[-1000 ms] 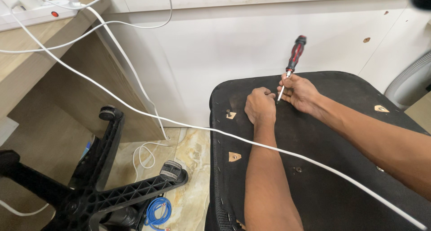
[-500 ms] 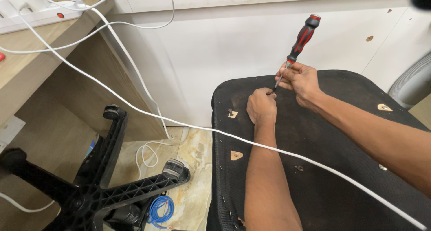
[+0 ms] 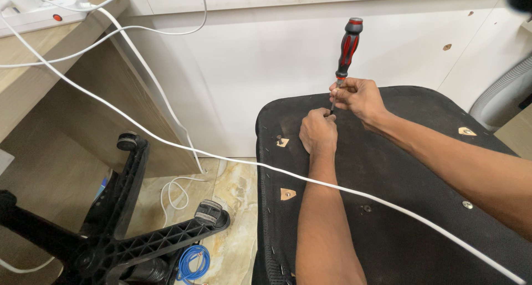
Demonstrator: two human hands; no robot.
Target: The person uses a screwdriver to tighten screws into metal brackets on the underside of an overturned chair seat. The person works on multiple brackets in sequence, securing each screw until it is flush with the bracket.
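Observation:
An upturned black chair seat fills the lower right, its underside facing me. My left hand rests as a closed fist on the seat near its far edge; what its fingers pinch is hidden. My right hand grips the metal shaft of a red and black screwdriver, which stands nearly upright. The tip points down just beside the left fist. A white cable runs across my left forearm and the seat.
A black star-shaped chair base with castors lies on the floor at the lower left. A wooden desk with a white power strip stands at the left. A blue cable coil lies below. A white panel stands behind.
The screwdriver has swung from leaning right to nearly upright, its handle raised. My right hand moved up and slightly left, closer to the left fist.

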